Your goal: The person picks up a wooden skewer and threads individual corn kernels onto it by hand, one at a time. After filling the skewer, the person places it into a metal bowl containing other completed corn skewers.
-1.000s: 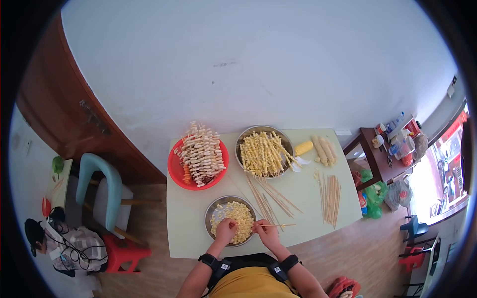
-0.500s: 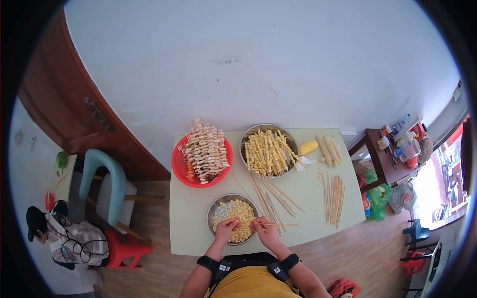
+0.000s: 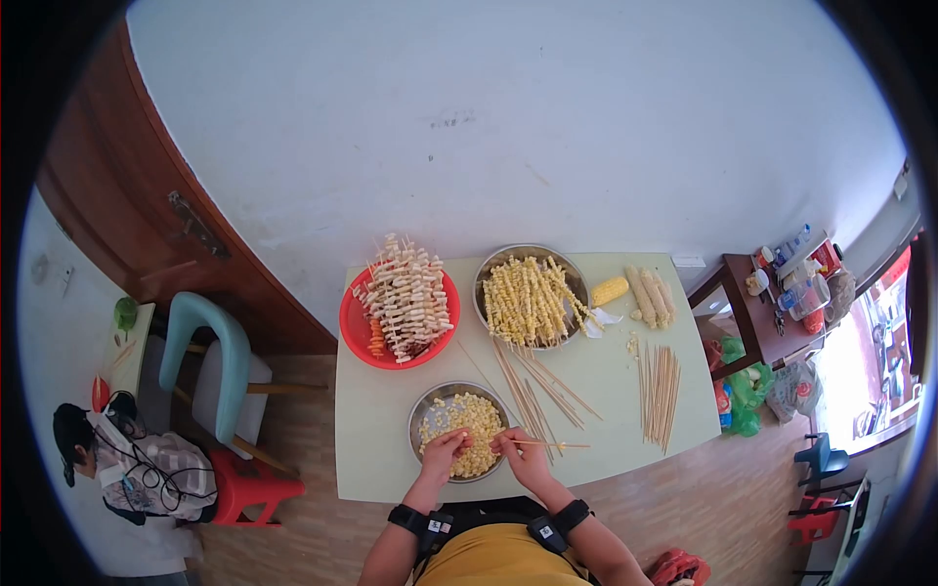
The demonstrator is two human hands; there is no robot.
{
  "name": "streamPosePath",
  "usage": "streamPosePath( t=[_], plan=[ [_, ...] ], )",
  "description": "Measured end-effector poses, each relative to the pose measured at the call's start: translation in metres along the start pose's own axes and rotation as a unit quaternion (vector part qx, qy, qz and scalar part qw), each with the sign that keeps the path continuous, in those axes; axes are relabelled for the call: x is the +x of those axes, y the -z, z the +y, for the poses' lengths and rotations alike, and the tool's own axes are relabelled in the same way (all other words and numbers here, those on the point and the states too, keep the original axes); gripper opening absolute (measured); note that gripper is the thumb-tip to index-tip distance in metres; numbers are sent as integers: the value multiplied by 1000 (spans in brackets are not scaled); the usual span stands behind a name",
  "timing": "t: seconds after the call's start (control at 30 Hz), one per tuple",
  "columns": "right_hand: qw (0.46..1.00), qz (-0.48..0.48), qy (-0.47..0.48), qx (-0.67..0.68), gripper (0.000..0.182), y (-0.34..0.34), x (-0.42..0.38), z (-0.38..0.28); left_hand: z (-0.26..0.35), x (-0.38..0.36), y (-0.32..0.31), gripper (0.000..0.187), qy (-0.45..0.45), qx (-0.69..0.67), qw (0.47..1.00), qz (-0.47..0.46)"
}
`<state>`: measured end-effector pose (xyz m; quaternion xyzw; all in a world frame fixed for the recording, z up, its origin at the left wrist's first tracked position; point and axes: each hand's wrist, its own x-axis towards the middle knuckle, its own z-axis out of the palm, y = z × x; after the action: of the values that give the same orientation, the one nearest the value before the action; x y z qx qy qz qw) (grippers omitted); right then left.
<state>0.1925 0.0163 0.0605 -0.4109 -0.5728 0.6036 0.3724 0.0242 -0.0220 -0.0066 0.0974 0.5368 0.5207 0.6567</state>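
Over a steel bowl [image 3: 422,405] of loose corn kernels [image 3: 474,415], both of my hands work close together. My left hand [image 3: 445,455] is closed in a pinch at the bowl's near side; whatever lies between its fingertips is too small to make out. Just to its right, my right hand [image 3: 524,459] grips a thin wooden skewer [image 3: 567,445], which points right over the table edge. A bit of yellow shows on the skewer near the fingers. The skewer's left end is hidden by the hand.
A red basin [image 3: 348,337] holds skewers of pale pieces. A steel basin [image 3: 576,283] holds corn skewers. Right of it lie a corn cob [image 3: 611,290], stripped cobs [image 3: 650,296] and bare skewers [image 3: 660,398]. A person [image 3: 147,469] sits at left near a chair [image 3: 227,361].
The view has shifted very slightly. Both hands stay over the bowl in nearly the same pose, the right one still holding the skewer.
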Motion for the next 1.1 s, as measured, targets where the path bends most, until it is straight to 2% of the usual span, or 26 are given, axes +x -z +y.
streamPosePath(
  t=[0.3,0.53,1.1],
  plan=[
    [1000,-20,-12,5,13,3,-1,-3,4,-3,-5,24,35,-95,995,-8],
    [1000,-20,-2,14,13,4,-3,-3,5,-4,-3,24,43,-73,996,-9],
    [1000,-11,-1,9,14,-1,-4,0,9,-9,-7,24,55,-127,990,-16]
  ],
)
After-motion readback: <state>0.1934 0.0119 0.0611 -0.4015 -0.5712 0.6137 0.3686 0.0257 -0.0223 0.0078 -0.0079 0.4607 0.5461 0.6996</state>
